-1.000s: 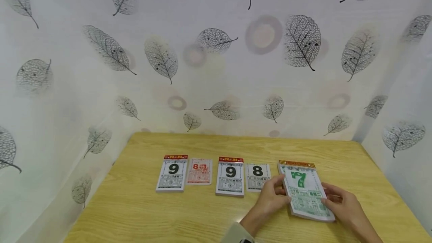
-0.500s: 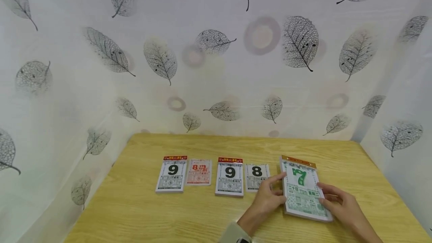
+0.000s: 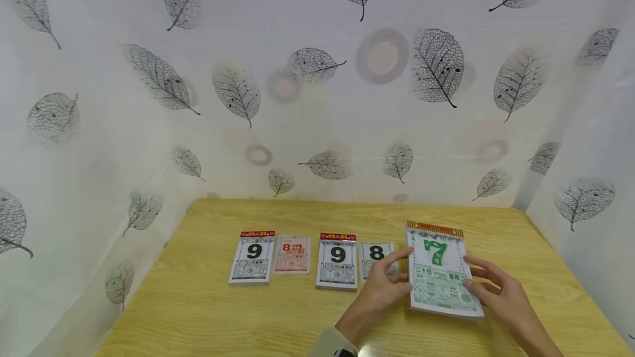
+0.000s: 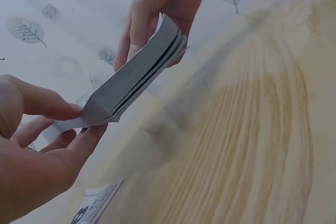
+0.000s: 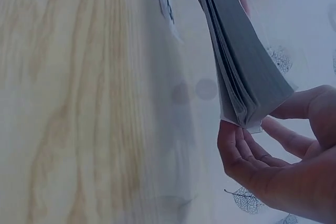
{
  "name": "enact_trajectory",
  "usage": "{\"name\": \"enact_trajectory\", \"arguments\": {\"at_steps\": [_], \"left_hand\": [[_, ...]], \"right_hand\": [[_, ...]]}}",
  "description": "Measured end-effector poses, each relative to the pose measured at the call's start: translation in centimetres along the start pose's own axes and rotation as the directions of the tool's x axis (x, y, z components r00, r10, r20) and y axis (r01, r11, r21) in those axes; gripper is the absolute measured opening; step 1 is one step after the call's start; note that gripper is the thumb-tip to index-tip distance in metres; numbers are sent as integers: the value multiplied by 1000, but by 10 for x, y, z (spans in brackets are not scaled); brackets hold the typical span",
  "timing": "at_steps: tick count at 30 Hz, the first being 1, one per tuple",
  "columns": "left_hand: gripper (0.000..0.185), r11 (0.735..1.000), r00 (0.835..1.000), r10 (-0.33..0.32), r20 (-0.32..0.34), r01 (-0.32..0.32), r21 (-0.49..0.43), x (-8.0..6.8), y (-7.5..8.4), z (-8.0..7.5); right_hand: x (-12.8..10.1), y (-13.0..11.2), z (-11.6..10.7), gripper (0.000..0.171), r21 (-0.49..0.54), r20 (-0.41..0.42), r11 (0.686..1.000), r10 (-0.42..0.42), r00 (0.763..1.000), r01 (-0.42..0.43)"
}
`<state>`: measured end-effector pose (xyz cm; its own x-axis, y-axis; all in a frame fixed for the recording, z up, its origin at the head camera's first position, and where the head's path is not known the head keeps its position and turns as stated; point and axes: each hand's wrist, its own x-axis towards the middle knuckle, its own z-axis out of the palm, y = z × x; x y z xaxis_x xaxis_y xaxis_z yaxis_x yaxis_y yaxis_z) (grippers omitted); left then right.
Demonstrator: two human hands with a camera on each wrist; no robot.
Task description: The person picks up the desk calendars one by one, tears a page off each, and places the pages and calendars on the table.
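Note:
A thick tear-off calendar with a green 7 and a striped red-and-gold header is held up off the table at the right of the head view. My left hand pinches its left edge between thumb and fingers. At the opposite edge my right hand grips with the thumb on the front page. Both wrist views show the pad's bottom page edges, slightly fanned into layers. A loose page with a black 8 lies just beyond the left hand, which partly covers it.
On the wooden table lie two smaller red-topped calendars showing 9, a middle one and a left one. Between them is a loose page with a red 8. A leaf-patterned sheet encloses the back and sides.
Both hands have shifted the green 7 calendar slightly left and farther up in the head view, tilting it more toward the camera. The other calendars and pages stay put.

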<state>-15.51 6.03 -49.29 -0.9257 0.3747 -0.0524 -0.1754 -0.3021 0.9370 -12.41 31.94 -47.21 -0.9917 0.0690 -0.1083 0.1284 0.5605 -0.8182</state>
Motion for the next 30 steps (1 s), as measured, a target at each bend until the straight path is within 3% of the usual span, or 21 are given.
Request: {"name": "enact_trajectory", "arguments": {"at_steps": [7,12,19,25,30], "left_hand": [[84,1000,998,1,58,-2,26,0,12,-10],[85,998,993,26,119,-33,53,-1,24,-20],[76,988,957,126,263,-146,57,-5,42,-38],[79,973,940,180,291,-213,87,-6,60,-54],[83,970,943,168,288,-210,121,-10,75,-65]], "right_hand": [[-7,-14,3,67,112,-18,994,13,1000,-10],[-10,-28,6,64,114,-55,993,-37,998,44],[-12,-50,12,59,155,-96,979,-121,988,135],[-13,-68,19,54,193,-107,954,-212,971,230],[-13,-80,26,51,256,-86,926,-265,961,278]]}}
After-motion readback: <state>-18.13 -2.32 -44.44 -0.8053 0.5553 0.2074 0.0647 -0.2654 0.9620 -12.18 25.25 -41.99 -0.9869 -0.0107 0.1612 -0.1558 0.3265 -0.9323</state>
